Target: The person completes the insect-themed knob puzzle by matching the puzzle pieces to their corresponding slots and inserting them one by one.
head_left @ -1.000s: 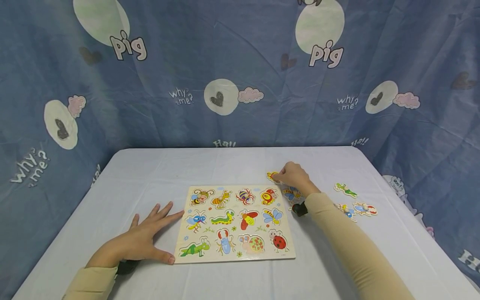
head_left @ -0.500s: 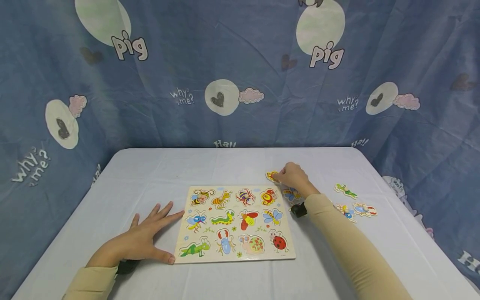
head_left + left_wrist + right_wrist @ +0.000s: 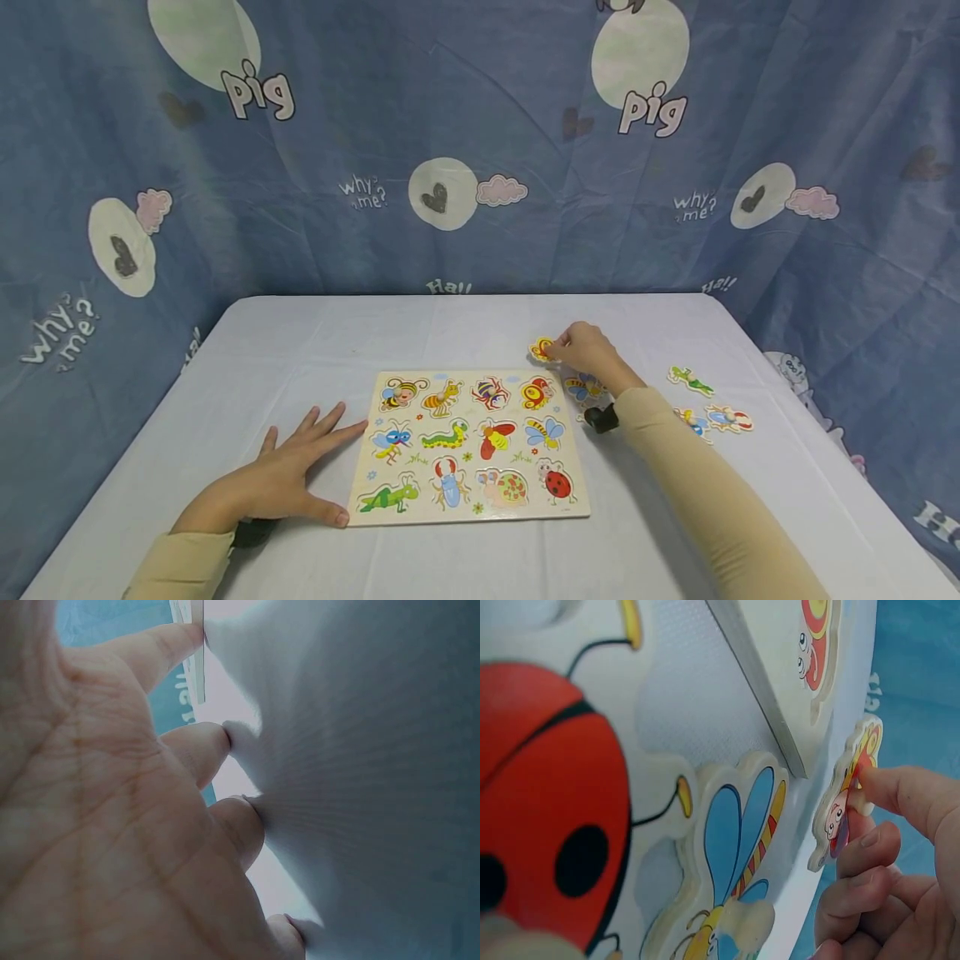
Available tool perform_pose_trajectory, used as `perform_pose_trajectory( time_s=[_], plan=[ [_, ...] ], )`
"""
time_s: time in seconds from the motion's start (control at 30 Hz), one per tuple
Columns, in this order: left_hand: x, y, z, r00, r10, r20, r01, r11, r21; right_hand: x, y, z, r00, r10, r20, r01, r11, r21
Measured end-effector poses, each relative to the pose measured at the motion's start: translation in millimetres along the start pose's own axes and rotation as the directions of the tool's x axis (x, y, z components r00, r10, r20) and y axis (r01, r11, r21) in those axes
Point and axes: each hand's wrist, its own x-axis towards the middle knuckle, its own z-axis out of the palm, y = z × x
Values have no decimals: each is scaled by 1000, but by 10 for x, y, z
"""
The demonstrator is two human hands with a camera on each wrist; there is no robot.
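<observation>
My right hand (image 3: pixel 591 352) pinches a red and yellow butterfly puzzle piece (image 3: pixel 542 349) beyond the board's far right corner. The right wrist view shows the butterfly piece (image 3: pixel 847 791) tilted, with thumb and finger at its knob. A pale wooden insect puzzle board (image 3: pixel 420 516) lies flat on the table. Spread out at its left side, my left hand (image 3: pixel 281 479) touches the edge with thumb and index finger. In the left wrist view, the fingertips (image 3: pixel 214 742) rest on the white cloth. Below my right hand lies a dragonfly piece (image 3: pixel 585 387), partly hidden in the head view.
Right of my forearm lie a green grasshopper piece (image 3: pixel 692 381), a beetle piece (image 3: pixel 729 418) and a blue insect piece (image 3: pixel 692 422), partly covered by the sleeve. A ladybug piece (image 3: pixel 547 787) looms close in the right wrist view. A blue printed curtain (image 3: pixel 480 258) hangs behind the table.
The butterfly piece has shifted slightly left and away in my right hand, and more of it shows. My left hand and the board have stayed in place.
</observation>
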Motion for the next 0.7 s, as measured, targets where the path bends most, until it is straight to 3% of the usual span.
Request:
perform_pose_trajectory(
  time_s=[0.3, 0.7],
  plan=[
    [-2, -4, -5, 1000, 10, -3, -11, 1000, -6, -129, -13, -45, 997, -75, 2, 75, 997, -1],
    [3, -9, -6, 1000, 14, -6, -14, 1000, -8, -285, -25, -16, 981, -178, 81, 176, 984, 26]
  ],
)
